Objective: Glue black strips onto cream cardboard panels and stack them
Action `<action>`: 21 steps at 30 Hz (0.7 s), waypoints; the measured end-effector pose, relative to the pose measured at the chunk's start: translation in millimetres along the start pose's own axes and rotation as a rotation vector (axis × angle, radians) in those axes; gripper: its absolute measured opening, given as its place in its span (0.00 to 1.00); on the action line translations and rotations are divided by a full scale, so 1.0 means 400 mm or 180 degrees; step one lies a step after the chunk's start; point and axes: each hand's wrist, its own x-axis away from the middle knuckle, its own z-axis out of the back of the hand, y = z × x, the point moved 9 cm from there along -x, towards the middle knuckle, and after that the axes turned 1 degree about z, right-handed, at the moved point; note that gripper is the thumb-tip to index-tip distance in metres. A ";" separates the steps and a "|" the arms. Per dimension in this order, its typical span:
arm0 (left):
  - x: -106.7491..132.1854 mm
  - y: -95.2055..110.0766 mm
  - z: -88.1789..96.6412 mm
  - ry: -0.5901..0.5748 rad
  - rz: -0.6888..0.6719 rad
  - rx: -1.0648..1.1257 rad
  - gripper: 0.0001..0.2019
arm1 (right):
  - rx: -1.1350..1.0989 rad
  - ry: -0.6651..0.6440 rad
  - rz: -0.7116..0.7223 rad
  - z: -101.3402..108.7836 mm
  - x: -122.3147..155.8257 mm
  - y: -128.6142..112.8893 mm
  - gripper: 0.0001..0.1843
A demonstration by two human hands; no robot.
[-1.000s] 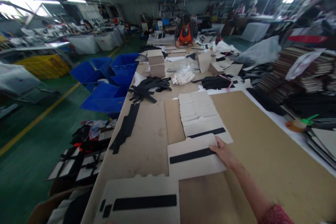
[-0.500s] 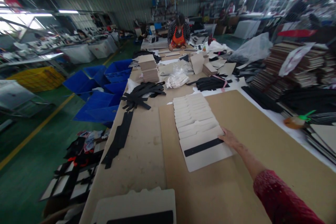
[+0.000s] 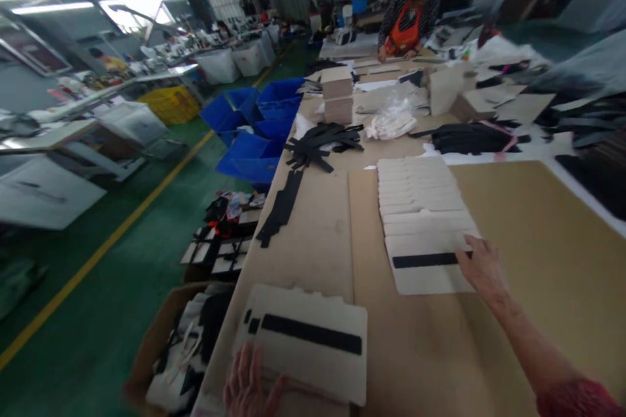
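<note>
Panel with black strip [image 3: 425, 270] caps shingled row [image 3: 420, 195]; our right grip [image 3: 482, 267] flat, open, holding nothing, likely squaring it; left grip [image 3: 249, 384] open on stack [image 3: 308, 339] at desk [image 3: 313, 234] near edge, probably steadying.

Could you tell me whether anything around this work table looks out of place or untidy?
Yes: black strips lie in a crossed tangle rather than stacked, a long strip sits askew along the table edge, and cards and scraps are heaped on the floor beside it.

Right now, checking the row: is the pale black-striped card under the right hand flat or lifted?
Flat. The pale black-striped card lies level on the brown board, with the right hand resting on its right edge.
</note>
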 end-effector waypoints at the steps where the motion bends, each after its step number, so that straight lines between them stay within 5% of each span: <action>1: 0.015 -0.011 -0.003 -0.0037 -0.0055 -0.0032 0.27 | -0.0158 -0.0199 0.0133 -0.045 0.043 -0.053 0.24; 5: 0.040 -0.024 -0.006 -0.0027 -0.0215 -0.0064 0.32 | -0.0795 -0.1340 0.0796 -0.258 0.305 -0.292 0.21; 8: 0.040 -0.016 -0.006 -0.0047 -0.0203 -0.0066 0.33 | -0.0918 -0.1503 0.0800 -0.341 0.468 -0.382 0.21; 15: 0.038 -0.012 0.000 0.0005 -0.0175 -0.0031 0.32 | -0.1096 -0.1371 0.0076 -0.338 0.550 -0.356 0.15; 21: 0.036 -0.025 -0.005 0.0112 -0.0162 0.0123 0.34 | -0.1602 -0.1709 -0.0251 -0.351 0.601 -0.367 0.12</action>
